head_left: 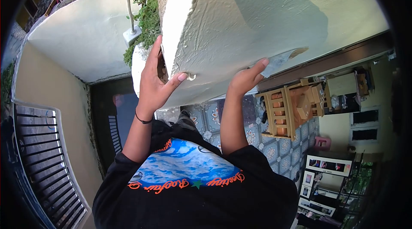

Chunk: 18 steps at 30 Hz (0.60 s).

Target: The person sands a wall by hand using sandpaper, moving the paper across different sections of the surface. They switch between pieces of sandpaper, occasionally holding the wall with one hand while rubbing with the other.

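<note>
A white painted wall [240,31] with a rough, bumpy surface rises in front of me. My left hand [156,76] lies against the wall's left edge, its fingers stretched upward and the thumb apart on the wall face. Beside that thumb a small white curl [192,76], like peeling paint, sticks out. Against the lower wall, my right hand [249,76] is closed at the near end of a flat, shiny, greyish piece [279,63] with a brownish far end. Its exact kind cannot be made out, and part of the grip is hidden.
Green moss and small plants [148,25] grow beside the wall edge, near a white pipe [128,3]. A barred opening [47,156] is at left. Below right are a patterned tile floor [279,154], a wooden bench [279,113] and a pink stool [322,143].
</note>
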Available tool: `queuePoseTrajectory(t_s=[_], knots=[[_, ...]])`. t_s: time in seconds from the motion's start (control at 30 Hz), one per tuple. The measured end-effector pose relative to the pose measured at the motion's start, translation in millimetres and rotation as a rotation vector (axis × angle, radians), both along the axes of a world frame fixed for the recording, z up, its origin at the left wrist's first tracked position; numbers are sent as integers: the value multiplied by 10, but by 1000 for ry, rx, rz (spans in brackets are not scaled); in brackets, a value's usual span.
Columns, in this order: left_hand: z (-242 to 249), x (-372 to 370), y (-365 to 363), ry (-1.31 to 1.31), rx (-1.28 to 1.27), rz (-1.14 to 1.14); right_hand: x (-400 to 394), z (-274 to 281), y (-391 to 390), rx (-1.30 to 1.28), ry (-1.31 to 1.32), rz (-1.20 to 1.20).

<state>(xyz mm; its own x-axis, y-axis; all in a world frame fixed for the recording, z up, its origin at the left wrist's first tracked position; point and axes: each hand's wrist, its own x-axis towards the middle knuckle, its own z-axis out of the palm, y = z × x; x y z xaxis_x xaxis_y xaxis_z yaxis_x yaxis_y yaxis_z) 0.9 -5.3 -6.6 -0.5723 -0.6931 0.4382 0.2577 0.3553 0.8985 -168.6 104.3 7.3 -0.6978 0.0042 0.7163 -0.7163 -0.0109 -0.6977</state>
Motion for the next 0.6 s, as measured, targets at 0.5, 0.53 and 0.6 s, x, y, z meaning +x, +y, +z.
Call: queuePoseTrajectory(t_s=[0.5, 0.53, 0.6], knots=[[31, 11, 33, 26, 8, -1, -122, 125, 30, -262, -459, 206], [39, 12, 27, 43, 21, -7, -139, 51, 23, -264, -458, 208], [17, 16, 17, 39, 4, 5, -184, -165, -28, -145, -338, 153]])
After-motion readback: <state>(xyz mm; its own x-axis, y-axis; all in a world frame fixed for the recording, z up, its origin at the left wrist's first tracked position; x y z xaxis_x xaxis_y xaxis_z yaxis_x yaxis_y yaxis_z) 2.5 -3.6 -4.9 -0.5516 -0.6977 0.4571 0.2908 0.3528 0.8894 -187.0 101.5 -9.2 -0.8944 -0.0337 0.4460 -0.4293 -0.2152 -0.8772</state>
